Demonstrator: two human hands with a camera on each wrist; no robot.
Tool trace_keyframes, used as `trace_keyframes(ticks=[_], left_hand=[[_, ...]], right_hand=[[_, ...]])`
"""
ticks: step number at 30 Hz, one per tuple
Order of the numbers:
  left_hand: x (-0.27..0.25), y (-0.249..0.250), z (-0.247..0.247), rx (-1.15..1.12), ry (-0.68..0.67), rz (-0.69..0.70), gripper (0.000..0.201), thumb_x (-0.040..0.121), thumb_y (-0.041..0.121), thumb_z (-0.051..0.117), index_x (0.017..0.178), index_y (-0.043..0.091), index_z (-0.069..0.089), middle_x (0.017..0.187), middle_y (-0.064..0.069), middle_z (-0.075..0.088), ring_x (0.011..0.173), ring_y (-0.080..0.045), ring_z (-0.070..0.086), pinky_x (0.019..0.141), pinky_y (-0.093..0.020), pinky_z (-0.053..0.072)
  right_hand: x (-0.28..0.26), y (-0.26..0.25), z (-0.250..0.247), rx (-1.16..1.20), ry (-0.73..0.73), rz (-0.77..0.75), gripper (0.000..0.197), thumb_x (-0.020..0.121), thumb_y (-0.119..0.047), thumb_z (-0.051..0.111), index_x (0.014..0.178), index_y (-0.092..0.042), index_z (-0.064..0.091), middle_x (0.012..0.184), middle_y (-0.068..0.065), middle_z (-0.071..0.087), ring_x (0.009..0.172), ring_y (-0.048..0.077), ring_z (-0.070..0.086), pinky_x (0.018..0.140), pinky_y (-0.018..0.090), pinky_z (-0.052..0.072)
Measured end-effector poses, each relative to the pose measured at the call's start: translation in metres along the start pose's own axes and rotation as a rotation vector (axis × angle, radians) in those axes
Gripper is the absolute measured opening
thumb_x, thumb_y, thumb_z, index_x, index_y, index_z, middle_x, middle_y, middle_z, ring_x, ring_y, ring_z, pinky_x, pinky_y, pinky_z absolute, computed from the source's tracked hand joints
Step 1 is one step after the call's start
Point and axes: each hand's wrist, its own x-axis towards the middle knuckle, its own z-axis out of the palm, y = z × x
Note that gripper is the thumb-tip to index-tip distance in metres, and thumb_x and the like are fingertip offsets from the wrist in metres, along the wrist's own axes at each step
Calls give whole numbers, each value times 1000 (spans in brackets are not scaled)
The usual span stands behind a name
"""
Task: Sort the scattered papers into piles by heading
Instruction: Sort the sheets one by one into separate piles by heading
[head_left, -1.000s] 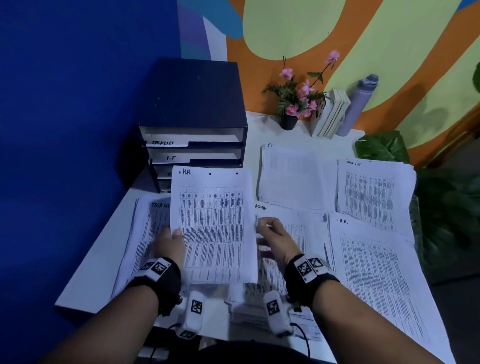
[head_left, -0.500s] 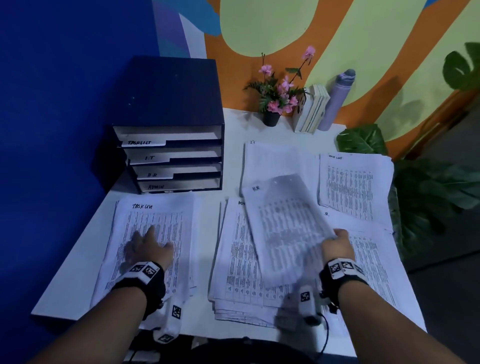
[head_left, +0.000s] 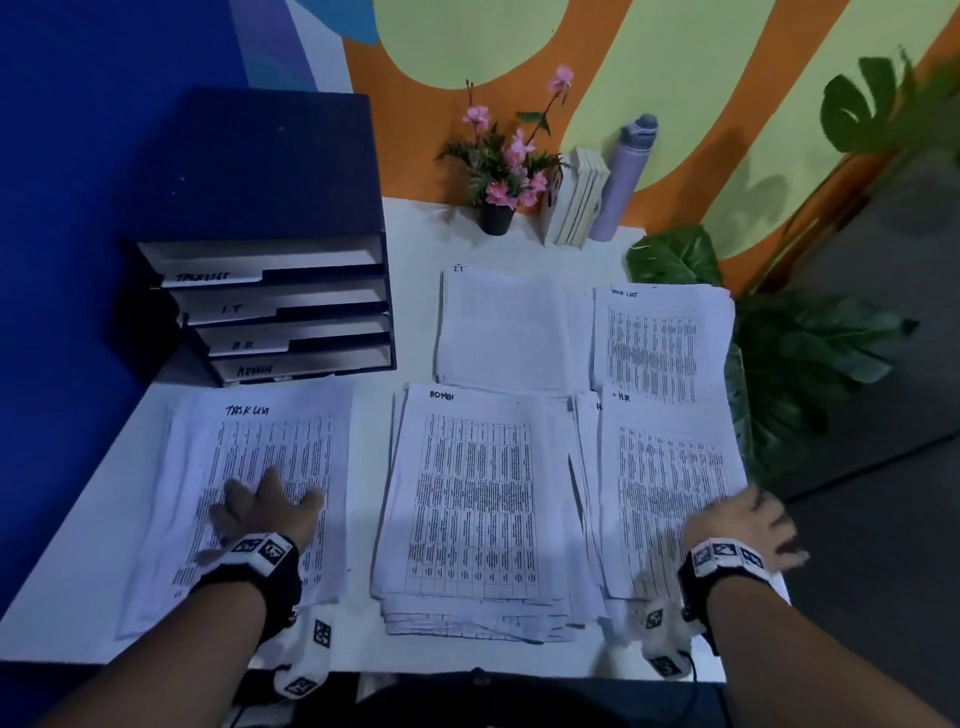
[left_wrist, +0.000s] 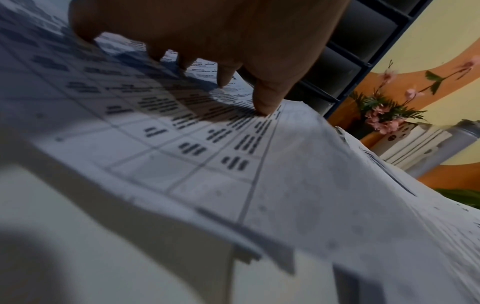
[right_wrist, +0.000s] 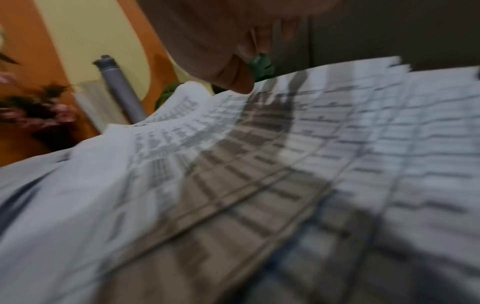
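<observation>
Several stacks of printed tables lie on the white table. Near me are a TASK LIST pile on the left, an ADMIN pile in the middle and an H.R. pile on the right. Behind them are an I.T pile and a second TASK LIST pile. My left hand rests on the near TASK LIST sheet, its spread fingertips pressing down. My right hand hovers, blurred, with loose fingers at the H.R. pile's right edge, holding nothing.
A dark blue tray organiser with labelled trays stands at the back left. A flower pot, books and a grey bottle line the far edge. Large plant leaves hang past the table's right side.
Both hands held an H.R. sheet; the left let go and dropped onto the TASK LIST pile. The right carried the sheet rightwards, laid it on the H.R. pile and released it.
</observation>
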Motion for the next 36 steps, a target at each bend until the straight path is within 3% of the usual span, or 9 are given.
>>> trace_keyframes(ticks=[6, 11, 16, 20, 23, 25, 28, 31, 36], left_hand=[[1, -14, -30, -9, 139, -134, 86, 79, 57, 59, 150, 30, 19, 160, -2, 0, 145, -28, 2, 110, -66, 8], [12, -44, -49, -21, 64, -122, 123, 59, 70, 73, 153, 26, 7, 160, -8, 4, 144, -38, 12, 109, -65, 21], [9, -58, -47, 58, 23, -36, 142, 41, 77, 74, 152, 25, 2, 155, -14, 18, 140, -39, 23, 107, -62, 28], [7, -65, -44, 64, -13, -26, 135, 46, 65, 82, 151, 20, 10, 151, -10, 34, 134, -36, 39, 106, -53, 37], [4, -70, -40, -154, -100, 99, 91, 67, 55, 77, 141, 19, 37, 137, -4, 53, 117, -26, 55, 100, -41, 46], [-3, -69, -47, -243, -84, 184, 60, 80, 68, 55, 121, 24, 57, 121, -2, 64, 105, -23, 61, 94, -39, 50], [-2, -70, -62, -126, 76, 127, 57, 83, 71, 26, 106, 32, 60, 125, -8, 59, 110, -29, 55, 99, -44, 44], [8, -82, -70, 11, 71, 25, 75, 86, 57, 55, 148, 26, 27, 153, -6, 23, 139, -31, 24, 115, -47, 23], [5, -84, -70, 94, 97, 30, 82, 82, 51, 66, 147, 20, 26, 148, -6, 21, 138, -31, 22, 111, -48, 29]], right_hand=[[-50, -79, 7, 201, -88, -565, 40, 89, -18, 55, 129, -17, 59, 143, 11, 43, 127, 34, 40, 105, 46, 36], [-119, -145, 11, 414, -472, -945, 27, 91, -10, 53, 115, -11, 66, 119, 8, 59, 108, 24, 60, 96, 31, 47], [-186, -183, 29, 484, -935, -876, 13, 86, -42, 64, 94, -31, 63, 92, 1, 71, 87, 22, 68, 90, 46, 55], [-214, -202, 47, 414, -1031, -880, 84, 66, -67, 57, 132, -15, 50, 113, 10, 68, 100, 27, 67, 92, 47, 54], [-228, -212, 44, 402, -990, -892, 51, 84, -49, 62, 119, -14, 53, 106, 7, 65, 97, 26, 65, 82, 36, 54], [-230, -220, 45, 414, -878, -873, 21, 90, -33, 61, 99, -15, 55, 95, 5, 63, 89, 25, 63, 73, 33, 52], [-226, -228, 47, 401, -754, -799, 22, 87, -25, 60, 73, -18, 46, 79, 5, 56, 80, 25, 59, 69, 33, 49], [-221, -231, 44, 400, -749, -728, 19, 87, -24, 60, 72, -20, 48, 76, 1, 56, 81, 25, 60, 68, 32, 51], [-207, -229, 38, 480, -668, -663, 12, 87, -17, 54, 76, -13, 53, 74, 2, 56, 75, 24, 55, 62, 25, 43]])
